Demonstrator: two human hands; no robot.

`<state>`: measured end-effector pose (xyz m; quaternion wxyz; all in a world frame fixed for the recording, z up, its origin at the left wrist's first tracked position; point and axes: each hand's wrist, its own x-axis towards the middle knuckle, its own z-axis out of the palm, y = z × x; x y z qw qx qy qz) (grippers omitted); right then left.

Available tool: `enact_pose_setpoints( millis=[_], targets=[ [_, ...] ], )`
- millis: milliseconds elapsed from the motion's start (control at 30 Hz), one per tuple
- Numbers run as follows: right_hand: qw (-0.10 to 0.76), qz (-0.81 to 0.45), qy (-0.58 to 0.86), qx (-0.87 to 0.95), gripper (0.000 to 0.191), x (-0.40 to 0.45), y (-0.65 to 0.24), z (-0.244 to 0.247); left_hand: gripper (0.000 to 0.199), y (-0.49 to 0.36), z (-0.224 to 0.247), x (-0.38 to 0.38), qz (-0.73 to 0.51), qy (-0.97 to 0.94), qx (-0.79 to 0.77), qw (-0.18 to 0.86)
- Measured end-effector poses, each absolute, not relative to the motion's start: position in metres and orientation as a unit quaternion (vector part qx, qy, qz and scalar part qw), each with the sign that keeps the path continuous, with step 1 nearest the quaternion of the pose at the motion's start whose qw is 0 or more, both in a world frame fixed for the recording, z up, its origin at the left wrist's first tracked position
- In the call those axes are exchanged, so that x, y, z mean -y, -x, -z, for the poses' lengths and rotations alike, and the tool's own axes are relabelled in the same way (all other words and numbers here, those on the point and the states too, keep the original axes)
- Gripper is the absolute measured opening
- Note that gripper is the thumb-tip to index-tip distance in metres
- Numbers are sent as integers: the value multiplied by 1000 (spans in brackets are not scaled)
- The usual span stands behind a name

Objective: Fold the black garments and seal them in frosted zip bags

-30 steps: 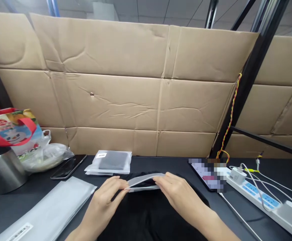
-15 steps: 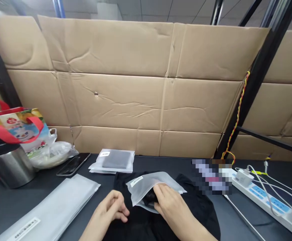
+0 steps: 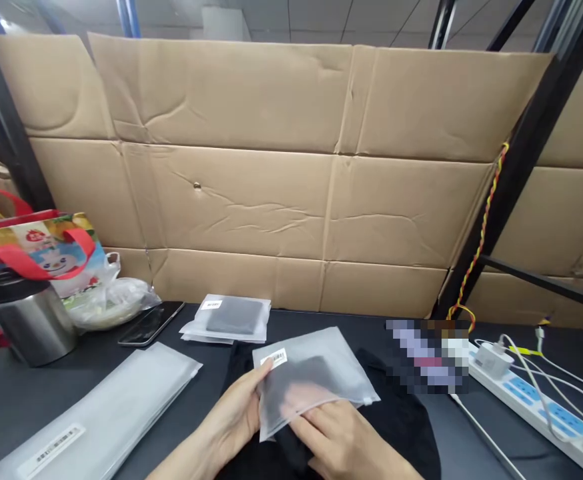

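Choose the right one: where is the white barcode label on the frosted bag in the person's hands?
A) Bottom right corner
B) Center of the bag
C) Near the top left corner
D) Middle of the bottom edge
C. The white barcode label sits near the top left corner of the frosted plastic bag, just above the left hand.

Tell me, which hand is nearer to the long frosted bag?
Left. The left hand is beside the long frosted bag, not touching it; the right hand is farther away.

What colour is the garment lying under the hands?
The garment is black; it shows best in the head view, to the right of the hands.
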<state>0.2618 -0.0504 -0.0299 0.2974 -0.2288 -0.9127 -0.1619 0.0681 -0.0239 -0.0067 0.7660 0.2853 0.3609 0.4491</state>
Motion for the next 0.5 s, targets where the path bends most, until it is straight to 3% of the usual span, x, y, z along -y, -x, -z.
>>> enact_pose_setpoints(
  millis=[133, 233, 333, 500],
  targets=[
    [327, 224, 153, 905, 28, 50, -258, 41, 24, -68, -12, 5, -544, -300, -397, 676],
    [292, 182, 171, 923, 24, 49, -258, 50, 26, -50, -26, -11, -607, -297, -402, 617],
    [261, 118, 198, 937, 29, 49, -260, 51, 29, -16, -37, -9, -644, -286, -420, 571],
    [288, 76, 220, 929, 41, 52, -263, 38, 36, 79, -27, 29, -633, -226, -519, 528]
  ],
)
